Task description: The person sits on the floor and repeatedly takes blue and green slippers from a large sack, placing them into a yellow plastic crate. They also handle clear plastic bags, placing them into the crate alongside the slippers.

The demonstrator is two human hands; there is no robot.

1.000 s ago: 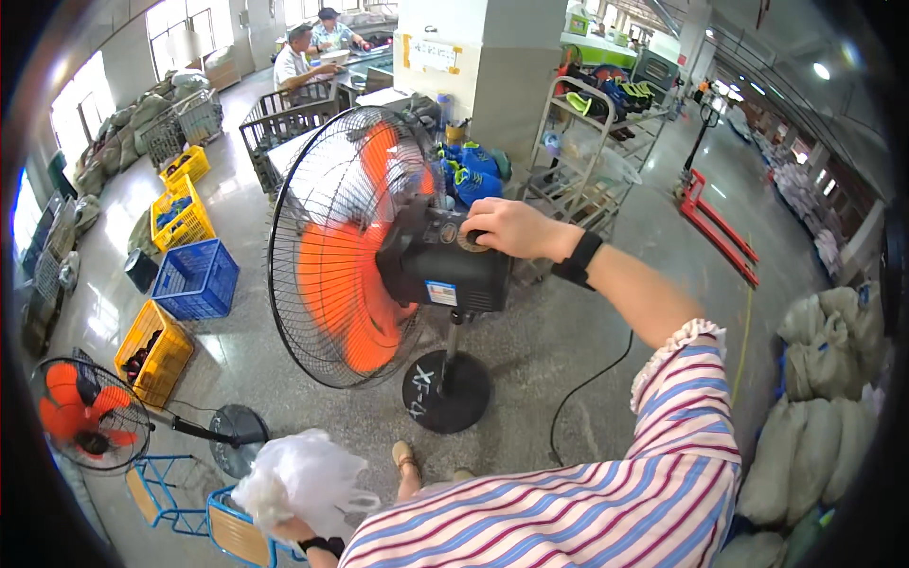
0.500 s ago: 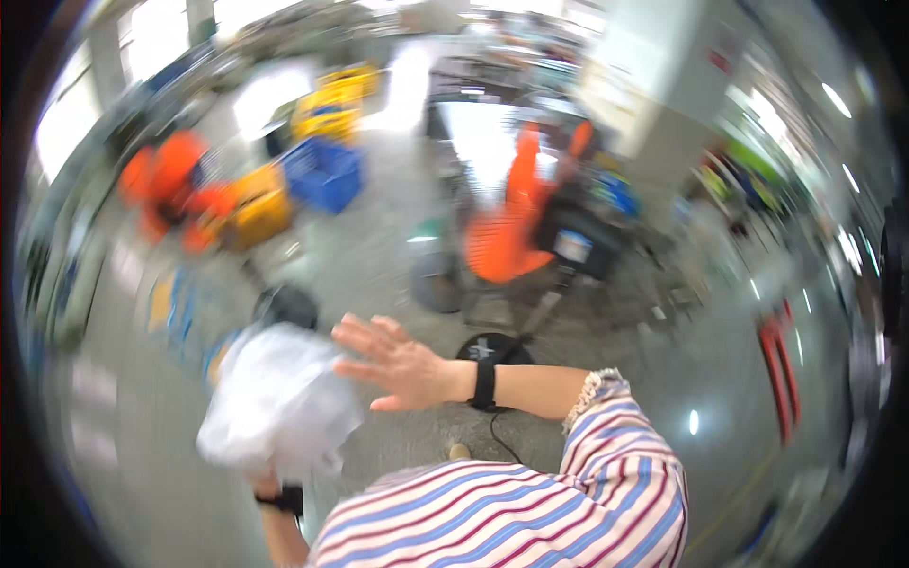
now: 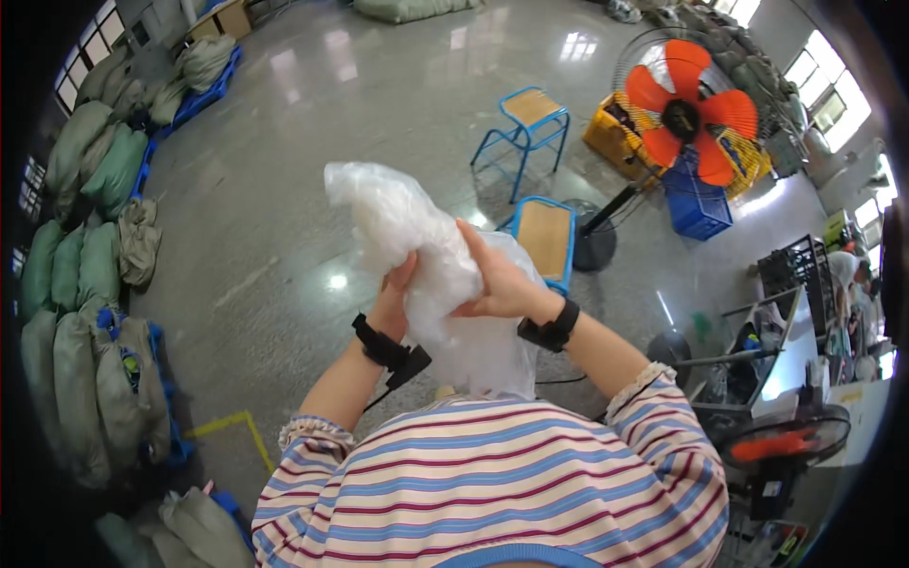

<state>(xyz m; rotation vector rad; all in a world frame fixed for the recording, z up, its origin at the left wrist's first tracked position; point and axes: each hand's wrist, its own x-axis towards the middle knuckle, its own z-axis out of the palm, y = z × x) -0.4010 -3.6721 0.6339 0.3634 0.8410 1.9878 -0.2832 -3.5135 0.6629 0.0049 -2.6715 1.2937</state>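
Note:
In front of my body hangs a crumpled, see-through white plastic bag (image 3: pixel 402 213), its upper part bunched and leaning away to the left. My left hand (image 3: pixel 391 301) is wrapped round the bunched part from below, with most of the fingers hidden by plastic. On the other side my right hand (image 3: pixel 505 281) grips the same bag, index finger along its edge and the remaining fingers partly covered. A looser part of the bag droops below the right hand toward my striped shirt. Each wrist carries a black strap.
Two blue-framed stools (image 3: pixel 546 237) with wooden seats stand ahead, one just beyond the bag. An orange-bladed fan (image 3: pixel 680 118) rises to their right, near a blue crate (image 3: pixel 699 202) and yellow crates. Stuffed sacks (image 3: pixel 71 265) line the left; a second fan (image 3: pixel 788 440) is close at right.
The view has swung left, toward the stools and sacks. Earlier my left hand alone held the bag, with my right hand spread beside it; now both hands grip it in front of me.

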